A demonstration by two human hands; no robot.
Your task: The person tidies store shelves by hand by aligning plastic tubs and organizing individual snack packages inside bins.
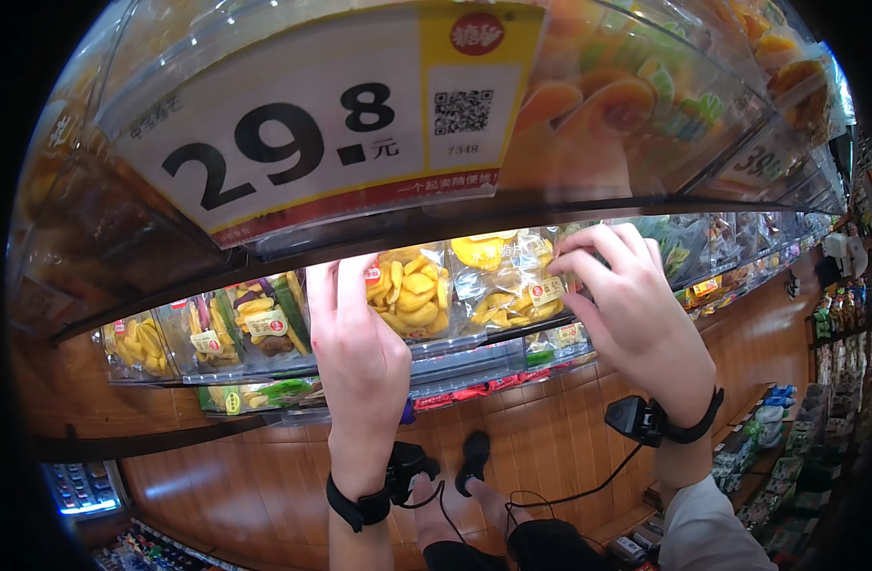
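Head view. Shows a clear bag of yellow fruit chips (508,297) just left of the right hand (631,300) at its fingers, and off to the right of the left hand (365,357) and its fingers. Sits clearly nearer the right. Appears to run away from the wearer, but cannot settle the long axis: loses its far end behind the dark edge of the upper shelf (436,232).

Right fingers: bent over, with a narrow gap between thumb and forefinger at the bag's right edge. Cannot tell whether touching film or stopping just short; no firm grip visible.

Left fingers: stretched forward, slightly spread, tips up by the shelf edge and partly lost there. Cannot tell how wide from the thumb, or whether holding anything. Noted just right of these fingers: a bag of curved yellow fruit slices (412,293), nearest to that hand; contact unclear.

Farther left of the left fingers: bags of mixed fruit and vegetable chips (267,319). Beyond the right fingers, on the right: bags with greenish contents (672,240). Nearer the body than either set of fingers: red packets (474,390) on a lower tier.
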